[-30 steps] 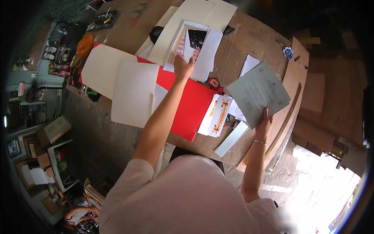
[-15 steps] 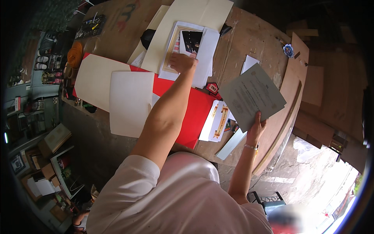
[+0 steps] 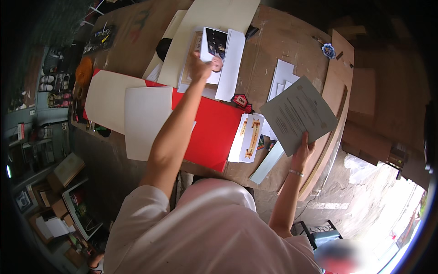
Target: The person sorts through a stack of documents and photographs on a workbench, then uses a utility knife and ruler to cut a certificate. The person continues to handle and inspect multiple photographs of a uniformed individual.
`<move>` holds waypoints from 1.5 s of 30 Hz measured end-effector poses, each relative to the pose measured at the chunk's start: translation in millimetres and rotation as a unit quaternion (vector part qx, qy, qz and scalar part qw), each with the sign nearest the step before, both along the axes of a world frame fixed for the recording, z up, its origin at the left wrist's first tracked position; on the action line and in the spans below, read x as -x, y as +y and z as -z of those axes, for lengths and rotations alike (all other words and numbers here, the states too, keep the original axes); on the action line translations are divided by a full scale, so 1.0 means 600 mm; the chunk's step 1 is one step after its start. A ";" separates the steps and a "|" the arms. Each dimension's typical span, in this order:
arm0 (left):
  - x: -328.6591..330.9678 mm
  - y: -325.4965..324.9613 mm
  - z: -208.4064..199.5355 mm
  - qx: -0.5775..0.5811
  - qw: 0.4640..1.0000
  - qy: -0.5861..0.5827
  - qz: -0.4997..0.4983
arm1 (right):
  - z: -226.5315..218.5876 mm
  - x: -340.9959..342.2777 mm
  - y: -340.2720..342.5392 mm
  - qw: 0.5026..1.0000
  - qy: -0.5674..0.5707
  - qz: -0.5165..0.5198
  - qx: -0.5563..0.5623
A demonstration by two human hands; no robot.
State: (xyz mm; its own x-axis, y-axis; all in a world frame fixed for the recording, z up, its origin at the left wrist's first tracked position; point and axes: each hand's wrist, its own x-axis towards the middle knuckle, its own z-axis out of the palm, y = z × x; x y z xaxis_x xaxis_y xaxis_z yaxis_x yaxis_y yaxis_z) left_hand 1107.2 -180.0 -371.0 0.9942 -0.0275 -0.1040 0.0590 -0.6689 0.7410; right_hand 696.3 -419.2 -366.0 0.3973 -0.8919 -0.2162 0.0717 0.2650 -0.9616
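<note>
**Photo print [image 3: 217,43] shifts beside the left hand [image 3: 200,69]!**

Across the brown tabletop [image 3: 262,43], the red folder [image 3: 210,134] lies close to the wearer, a long cream board [image 3: 214,13] stretching away beyond it. Up comes the grey sheet [image 3: 299,116], held in the right hand [image 3: 302,150]: thumb on top, fingers closed on its near edge, its heading side pointing away and rightward, its long axis hard to call from here. Now the paper stack [image 3: 232,66], overlapping the board, and here's the change! The photo print has moved toward the stack's far end, so I'd judge it loose and the handling well under way. It lies inverted to the wearer, pictured dark jacket at the far end, long axis running near to far. The left fingers, partly bent, reach its near left corner; whether they pinch it, I can't tell.
</note>
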 end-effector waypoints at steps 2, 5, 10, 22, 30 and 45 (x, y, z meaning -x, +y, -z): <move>-0.021 0.027 -0.058 -0.021 0.999 -0.017 0.035 | -0.004 0.023 -0.004 0.999 0.020 0.026 -0.026; -0.048 0.065 -0.192 -0.140 0.975 -0.063 0.160 | -0.018 0.071 -0.003 1.000 -0.019 -0.011 -0.003; -0.014 0.106 -0.442 -0.083 0.908 0.031 0.410 | -0.027 0.161 0.009 0.981 0.067 -0.157 -0.097; 0.247 -0.022 -0.611 -0.132 0.659 0.244 0.699 | -0.099 0.136 0.097 0.966 0.129 -0.194 0.112; 0.367 -0.135 -0.595 -0.153 0.562 0.222 0.782 | -0.243 0.154 0.121 0.902 -0.224 -0.364 -0.065; 0.651 0.000 -0.308 0.410 0.852 0.324 -0.020 | -0.221 0.243 0.142 0.891 -0.368 -0.172 -0.202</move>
State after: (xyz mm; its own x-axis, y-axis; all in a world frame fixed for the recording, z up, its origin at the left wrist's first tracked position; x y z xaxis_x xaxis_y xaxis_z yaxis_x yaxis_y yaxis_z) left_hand 716.5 -180.1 -186.1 0.7378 -0.3226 -0.5929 0.6436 0.0712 0.7620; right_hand 550.5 -334.2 -233.1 0.7993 -0.5980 -0.0601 0.4907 0.7071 -0.5092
